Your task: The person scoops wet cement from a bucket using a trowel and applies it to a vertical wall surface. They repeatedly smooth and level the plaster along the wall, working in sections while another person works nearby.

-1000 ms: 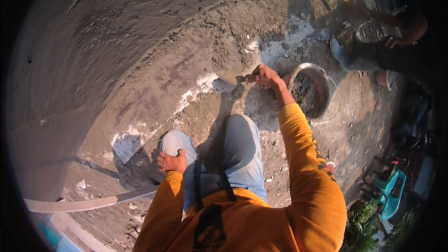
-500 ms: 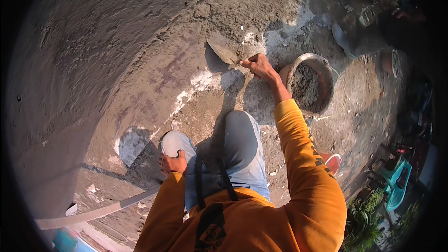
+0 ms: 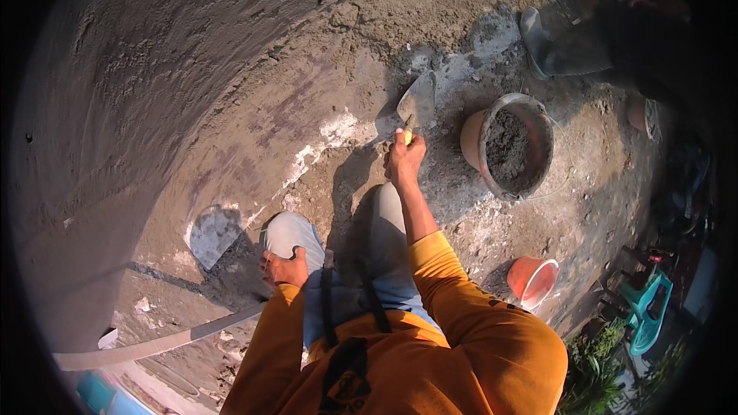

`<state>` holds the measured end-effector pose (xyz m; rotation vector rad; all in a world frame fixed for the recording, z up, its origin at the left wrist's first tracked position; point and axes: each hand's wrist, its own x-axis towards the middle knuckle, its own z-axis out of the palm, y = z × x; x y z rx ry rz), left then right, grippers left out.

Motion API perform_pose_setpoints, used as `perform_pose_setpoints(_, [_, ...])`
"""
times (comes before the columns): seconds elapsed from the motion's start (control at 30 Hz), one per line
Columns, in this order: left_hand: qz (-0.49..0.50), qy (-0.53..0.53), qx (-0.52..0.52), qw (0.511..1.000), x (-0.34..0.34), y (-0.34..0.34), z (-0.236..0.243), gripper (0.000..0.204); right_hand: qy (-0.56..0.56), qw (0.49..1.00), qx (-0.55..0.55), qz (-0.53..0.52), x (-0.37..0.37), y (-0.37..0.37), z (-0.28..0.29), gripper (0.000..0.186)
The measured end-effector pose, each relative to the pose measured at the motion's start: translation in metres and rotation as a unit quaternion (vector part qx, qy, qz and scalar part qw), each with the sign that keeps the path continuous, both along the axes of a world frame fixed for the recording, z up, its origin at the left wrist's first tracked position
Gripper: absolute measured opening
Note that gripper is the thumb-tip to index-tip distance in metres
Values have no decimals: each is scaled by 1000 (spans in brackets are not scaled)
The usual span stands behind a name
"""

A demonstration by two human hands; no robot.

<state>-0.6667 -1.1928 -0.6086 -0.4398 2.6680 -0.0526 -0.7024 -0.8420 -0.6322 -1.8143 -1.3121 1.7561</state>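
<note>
My right hand (image 3: 406,157) is closed around the yellow handle of a pointed trowel (image 3: 419,100). The blade points away from me, just above the rough, mortar-smeared ground. To its right stands a bucket (image 3: 486,142) partly filled with wet grey mortar (image 3: 506,146); the trowel is apart from it. My left hand (image 3: 284,267) rests on my left knee, its thumb spread from the fingers and nothing visible in it. Some of its fingers curl out of sight along the side of the knee.
A mortar-coated wall (image 3: 100,107) curves along the left. A long flat strip (image 3: 154,350) lies at lower left. At right are a small orange bucket (image 3: 530,283) and a turquoise plastic chair (image 3: 646,309). Another person's boot (image 3: 538,42) is at upper right.
My right hand has drawn back toward me and left, turning the trowel from pointing left to pointing away. The small orange bucket has come out from behind my sleeve. My left hand stays on the knee.
</note>
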Motion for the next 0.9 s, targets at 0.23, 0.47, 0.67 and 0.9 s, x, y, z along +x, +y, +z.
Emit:
perform_pose_setpoints(0.23, [0,-12,1,1000,-9,4,14,87,-134,974,180,-34,-86,16,-125,31])
perform_pose_setpoints(0.47, [54,-87,30,994,-22,10,24,94,-143,961,235,-37,-241,57,-121,31])
perform_pose_setpoints(0.67, [41,-109,3,993,-24,13,12,102,107,989,86,-57,-284,105,-127,24])
perform_pose_setpoints(0.9, [50,-79,15,995,-21,11,25,97,153,986,44,-38,-228,77,-35,21])
